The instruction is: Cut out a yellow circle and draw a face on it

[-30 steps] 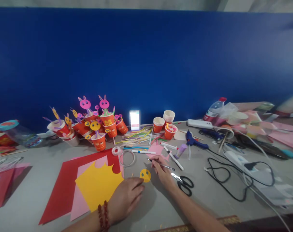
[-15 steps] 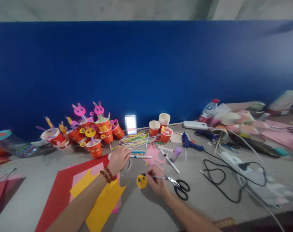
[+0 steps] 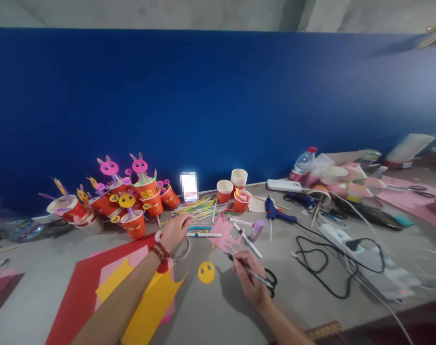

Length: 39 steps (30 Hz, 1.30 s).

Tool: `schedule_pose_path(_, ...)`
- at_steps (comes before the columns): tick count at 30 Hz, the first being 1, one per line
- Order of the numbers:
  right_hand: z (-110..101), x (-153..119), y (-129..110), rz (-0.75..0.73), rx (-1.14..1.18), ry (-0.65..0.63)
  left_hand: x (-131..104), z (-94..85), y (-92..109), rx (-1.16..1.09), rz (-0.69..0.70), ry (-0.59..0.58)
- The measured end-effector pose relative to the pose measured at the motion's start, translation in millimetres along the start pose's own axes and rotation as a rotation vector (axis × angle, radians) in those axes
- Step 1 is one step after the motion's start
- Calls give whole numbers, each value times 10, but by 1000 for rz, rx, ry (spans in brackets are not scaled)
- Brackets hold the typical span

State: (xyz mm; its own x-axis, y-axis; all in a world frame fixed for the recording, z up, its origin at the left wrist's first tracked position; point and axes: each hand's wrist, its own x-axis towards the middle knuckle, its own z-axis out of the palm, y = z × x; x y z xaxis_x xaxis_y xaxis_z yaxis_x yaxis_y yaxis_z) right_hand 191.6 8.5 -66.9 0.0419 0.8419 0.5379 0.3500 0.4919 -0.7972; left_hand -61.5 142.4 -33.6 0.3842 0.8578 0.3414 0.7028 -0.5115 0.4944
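My right hand is closed around a pen, its tip pointing left and held apart from the yellow paper disc. Two dark eyes show on the disc, which lies flat on the table. Behind my right hand, the scissors show only their black handles. My left hand is above the tape roll, fingers curled together; whatever they hold is hidden. Close to its fingertips lies a white marker with a blue band. Yellow paper and red paper extend beneath my left forearm.
Decorated red cups stand at back left, beside a lit phone. Colored sticks, pink paper scraps and a purple glue stick lie mid-table. Rightward are a blue glue gun, a power strip and looping cables.
My right hand has lifted the pen off the yellow disc and moved right, now covering much of the scissors. My left hand stays near the tape roll. The view has shifted slightly.
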Motion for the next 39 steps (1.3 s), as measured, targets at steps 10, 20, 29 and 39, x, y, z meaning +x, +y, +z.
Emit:
schedule_pose_path(10, 156, 39, 163, 211, 239, 22, -187, -166, -166, -3, -34, 53)
schedule_pose_path(20, 123, -31, 58, 74, 37, -146, -247, -447, -248, 120, -116, 46)
schedule_pose_path(29, 111, 0, 60, 103, 52, -124, -81, -166, -322, 321, -91, -156)
schedule_pose_path(39, 130, 36, 38, 199, 169, -94, -4, -159, -213, 309, -49, -142)
